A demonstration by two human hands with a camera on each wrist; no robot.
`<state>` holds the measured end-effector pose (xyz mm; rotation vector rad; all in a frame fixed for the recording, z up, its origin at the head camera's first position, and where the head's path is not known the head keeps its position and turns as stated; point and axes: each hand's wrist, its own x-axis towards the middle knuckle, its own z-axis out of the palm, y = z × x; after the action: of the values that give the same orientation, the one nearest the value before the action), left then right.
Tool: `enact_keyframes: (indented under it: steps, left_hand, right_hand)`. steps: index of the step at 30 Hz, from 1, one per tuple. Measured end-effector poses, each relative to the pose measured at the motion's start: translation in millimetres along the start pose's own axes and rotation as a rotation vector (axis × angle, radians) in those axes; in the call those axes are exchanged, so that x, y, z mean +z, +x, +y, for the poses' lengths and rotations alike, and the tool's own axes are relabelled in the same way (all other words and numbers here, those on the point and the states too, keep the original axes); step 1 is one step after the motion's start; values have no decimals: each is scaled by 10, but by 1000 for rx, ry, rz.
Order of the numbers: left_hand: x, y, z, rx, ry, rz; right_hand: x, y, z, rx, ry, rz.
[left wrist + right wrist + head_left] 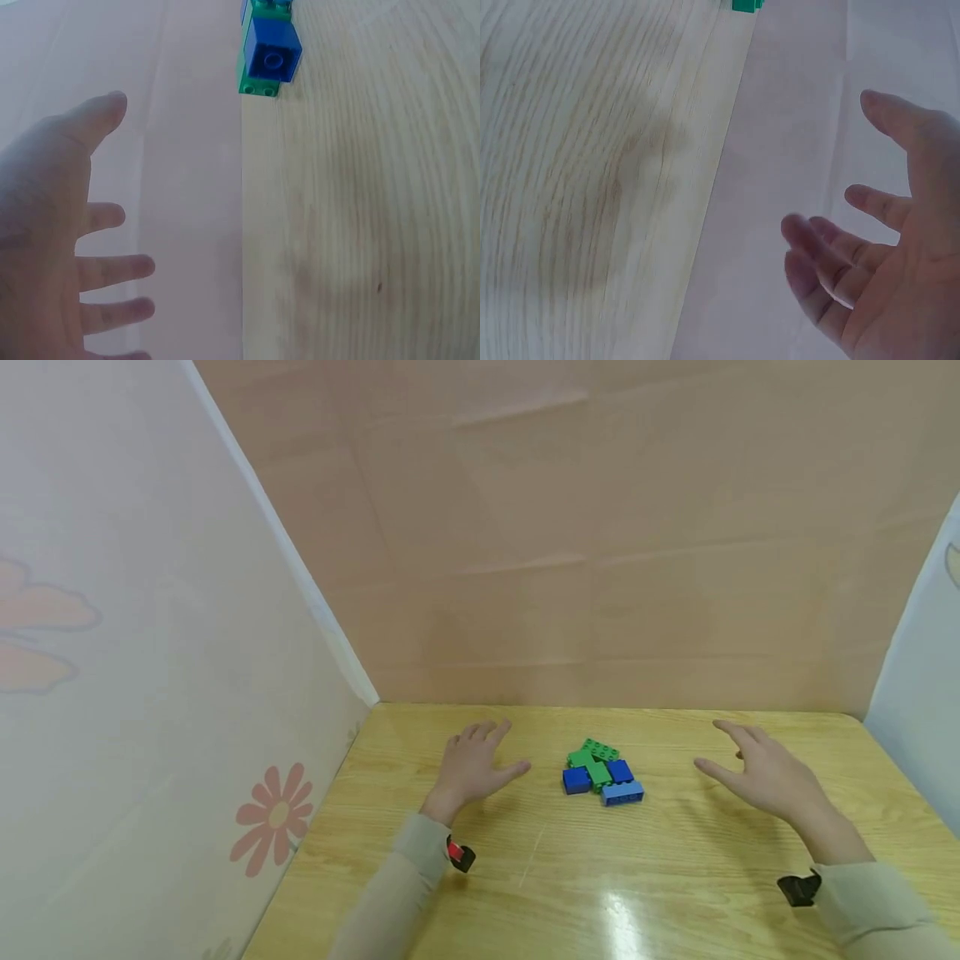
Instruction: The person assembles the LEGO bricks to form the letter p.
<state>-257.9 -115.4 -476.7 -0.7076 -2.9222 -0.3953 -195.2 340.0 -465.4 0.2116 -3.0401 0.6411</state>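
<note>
A small cluster of toy building bricks lies on the wooden table between the two hands. In it are a flat green brick [602, 750] at the back, more green bricks [598, 774] in the middle, a dark blue brick [577, 781] on the left, another dark blue brick [620, 771] and a lighter blue brick [622, 793] in front. My left hand [471, 767], fingers spread, hovers left of the bricks and holds nothing. To their right my right hand [772, 775] is also bare, its fingers loosely bent in the right wrist view.
The light wooden table [570, 868] reaches back to a brown cloth wall [600, 568]. White cloth with a printed flower [277, 817] borders the left side, and another pale cloth [926, 677] the right. A small black wrist device [462, 857] sits at the left cuff.
</note>
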Motion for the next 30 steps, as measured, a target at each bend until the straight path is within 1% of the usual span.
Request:
enact_keyframes:
  steps: [5,7,10,20,26,30]
  left_hand:
    - [60,-6,66,37,7,15]
    - [93,3,90,47,23,13]
    - [140,25,137,64,20,7]
    - [304,81,352,95,-46,-58]
    - [409,159,466,127,-44,-78]
    - [488,198,542,138,-41,-91]
  right_hand:
    - [72,23,-79,-32,71,4]
    - [110,40,-120,-47,81,9]
    - [177,75,-196,-61,87,11]
    - [447,222,-432,-106,141,-9]
    - [607,265,-512,-120,171,-27]
    - [686,298,-567,-105,191,-43]
